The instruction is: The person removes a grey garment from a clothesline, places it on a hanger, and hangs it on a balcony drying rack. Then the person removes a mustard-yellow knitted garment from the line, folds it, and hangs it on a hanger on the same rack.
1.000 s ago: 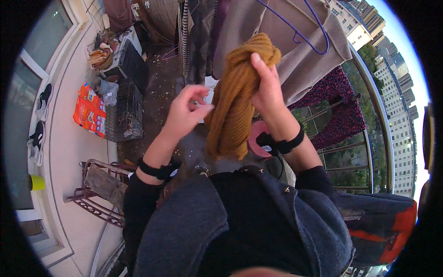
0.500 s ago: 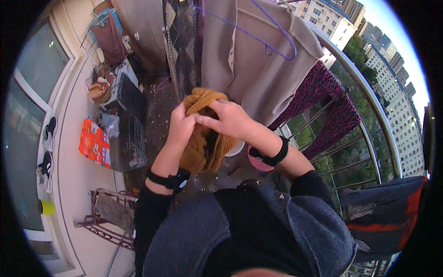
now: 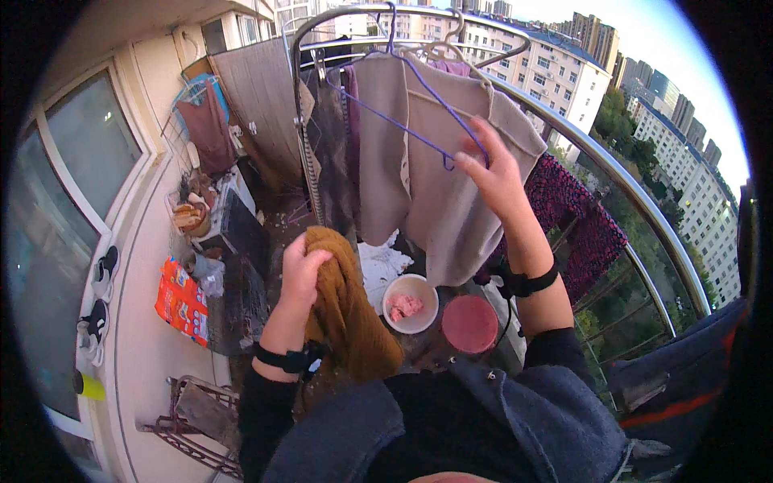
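A mustard-brown knitted garment (image 3: 346, 306) hangs in folds from my left hand (image 3: 299, 274), which is closed on its top edge. Its lower part falls in front of my body. My right hand (image 3: 498, 173) is raised, fingers apart, at the right end of a purple hanger (image 3: 427, 146). It holds nothing that I can see, and contact with the hanger is hard to judge. The hanger's hook sits on a metal rail (image 3: 346, 14). Just behind it a beige cardigan (image 3: 451, 185) hangs on a pale hanger.
Below stand a white bowl (image 3: 427, 315) with something pink in it and a pink round container (image 3: 469, 324). A balcony railing (image 3: 628, 189) curves along the right, with a dark patterned cloth (image 3: 592, 229) over it. Left are an orange bag (image 3: 182, 302) and a metal rack (image 3: 189, 419).
My right hand has let go of the knitted garment and moved up and right to the purple hanger. The garment now hangs from my left hand alone, lower. The view has tilted up.
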`<action>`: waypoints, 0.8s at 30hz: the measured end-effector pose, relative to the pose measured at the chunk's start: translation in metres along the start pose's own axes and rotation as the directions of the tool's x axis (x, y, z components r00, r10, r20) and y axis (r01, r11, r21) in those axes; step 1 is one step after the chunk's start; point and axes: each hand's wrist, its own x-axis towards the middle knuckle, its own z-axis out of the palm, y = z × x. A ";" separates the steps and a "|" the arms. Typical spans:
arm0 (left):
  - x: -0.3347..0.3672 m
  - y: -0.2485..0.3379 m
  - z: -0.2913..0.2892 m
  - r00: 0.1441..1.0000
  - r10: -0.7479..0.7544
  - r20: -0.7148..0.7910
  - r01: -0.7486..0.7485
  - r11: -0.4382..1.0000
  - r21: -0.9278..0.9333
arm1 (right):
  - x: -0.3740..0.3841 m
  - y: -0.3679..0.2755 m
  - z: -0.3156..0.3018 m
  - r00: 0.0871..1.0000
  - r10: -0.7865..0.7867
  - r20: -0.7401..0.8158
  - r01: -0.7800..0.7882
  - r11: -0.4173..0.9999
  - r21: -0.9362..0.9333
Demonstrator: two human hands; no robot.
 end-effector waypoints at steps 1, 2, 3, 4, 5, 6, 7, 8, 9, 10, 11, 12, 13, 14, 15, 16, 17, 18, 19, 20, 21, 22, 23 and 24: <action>-0.001 -0.001 0.000 1.000 0.004 0.009 -0.004 1.000 0.021 | 0.003 0.007 0.003 0.965 0.205 0.160 -0.242 0.936 0.256; -0.002 -0.002 0.001 1.000 -0.006 0.015 0.005 0.999 0.031 | 0.005 0.013 0.008 0.979 0.142 0.146 -0.181 0.938 0.297; -0.004 -0.003 0.001 1.000 -0.013 0.026 0.012 1.000 0.026 | 0.008 0.017 0.012 0.982 0.139 0.130 -0.174 0.929 0.326; -0.005 -0.003 0.000 1.000 -0.011 0.021 0.010 0.999 0.041 | 0.011 0.020 0.017 0.977 0.183 0.108 -0.209 0.917 0.341; -0.006 -0.003 0.000 1.000 -0.023 0.010 0.022 0.999 0.047 | 0.010 0.022 0.018 0.989 0.142 0.036 -0.146 0.936 0.320; -0.007 -0.004 -0.001 0.999 -0.041 -0.002 0.041 0.998 0.040 | 0.012 0.022 0.020 0.984 0.175 0.020 -0.170 0.912 0.373; -0.009 -0.004 -0.003 1.000 -0.022 0.015 0.022 1.000 0.022 | 0.014 0.022 0.021 0.984 0.179 -0.002 -0.160 0.885 0.438; -0.010 -0.004 -0.004 1.000 -0.014 0.009 0.014 0.999 0.032 | 0.015 0.021 0.022 0.985 0.172 -0.015 -0.141 0.853 0.503; -0.011 -0.004 -0.006 1.000 -0.013 0.002 0.013 0.999 0.034 | 0.016 0.020 0.021 0.984 0.179 -0.019 -0.147 0.860 0.489; -0.012 -0.005 -0.008 1.000 -0.011 -0.003 0.012 0.999 0.035 | 0.015 0.019 0.020 0.990 0.138 -0.015 -0.113 0.863 0.491; -0.012 -0.005 -0.009 1.000 -0.008 -0.001 0.008 0.999 0.038 | 0.014 0.019 0.018 0.991 0.131 -0.002 -0.113 0.865 0.489; -0.013 -0.005 -0.010 1.000 -0.007 0.001 0.007 0.999 0.041 | 0.014 0.019 0.015 0.995 0.097 0.008 -0.088 0.864 0.495; -0.013 -0.005 -0.012 1.000 -0.012 0.008 0.011 0.999 0.035 | 0.009 0.019 0.012 0.998 0.067 0.018 -0.067 0.874 0.482; -0.013 -0.005 -0.013 1.000 -0.014 -0.005 0.014 0.999 0.051 | 0.005 0.020 0.008 0.989 0.144 0.013 -0.133 0.872 0.470; -0.012 -0.004 -0.014 1.000 -0.020 -0.016 0.021 0.998 0.053 | 0.001 0.021 0.004 0.987 0.161 0.011 -0.146 0.864 0.481; -0.011 -0.004 -0.015 0.998 -0.055 -0.042 0.057 0.997 0.052 | -0.001 0.022 0.001 0.979 0.206 0.004 -0.182 0.856 0.484; -0.010 -0.003 -0.015 0.999 -0.026 -0.034 0.028 0.998 0.050 | -0.002 0.023 -0.002 0.956 0.292 -0.013 -0.245 0.824 0.510; -0.009 -0.002 -0.015 0.999 -0.028 -0.040 0.030 0.998 0.047 | 0.001 0.023 -0.004 0.945 0.326 -0.032 -0.263 0.814 0.517; -0.010 -0.002 -0.014 0.998 -0.038 -0.045 0.039 0.999 0.032 | 0.006 0.023 -0.006 0.960 0.281 -0.021 -0.221 0.798 0.561; -0.009 -0.003 -0.013 0.998 -0.040 -0.040 0.042 0.997 0.062 | 0.013 0.022 -0.008 0.954 0.296 -0.037 -0.219 0.778 0.589; -0.008 -0.003 -0.011 0.999 -0.036 -0.034 0.039 0.996 0.077 | 0.019 0.021 -0.010 0.974 0.225 -0.023 -0.171 0.797 0.579; -0.006 -0.004 -0.010 0.999 -0.045 -0.027 0.047 0.996 0.082 | 0.025 0.019 -0.012 0.985 0.172 -0.020 -0.132 0.817 0.561; -0.005 -0.005 -0.009 0.999 -0.037 0.003 0.037 0.996 0.078 | 0.030 0.017 -0.015 0.994 0.111 -0.021 -0.082 0.837 0.542; -0.004 -0.007 -0.009 0.999 -0.040 -0.011 0.041 0.995 0.093 | 0.032 0.015 -0.019 0.996 0.085 -0.021 -0.063 0.861 0.505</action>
